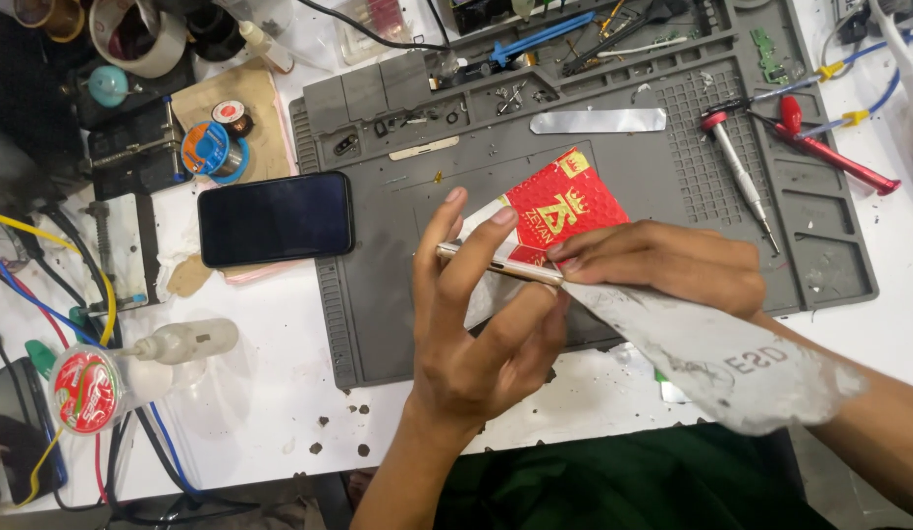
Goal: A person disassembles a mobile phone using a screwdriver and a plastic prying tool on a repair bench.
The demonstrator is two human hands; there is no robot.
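A grey mat [574, 186] covers the table's middle, with a black phone [276, 218] at its left edge. Above the mat's near part, the left hand [481, 324] pinches a thin gold phone [500, 265] edge-on, while the right hand [662, 265] presses a dirty cloth [711, 358] against it, with a red packet [564, 211] just beyond.

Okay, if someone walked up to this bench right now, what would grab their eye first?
Most likely the two hands at centre: the left hand holds a slim phone edge-up while the right hand presses a dirty grey cloth to it, over a bright red packet. Next, the black phone lying face-up at the grey mat's left edge.
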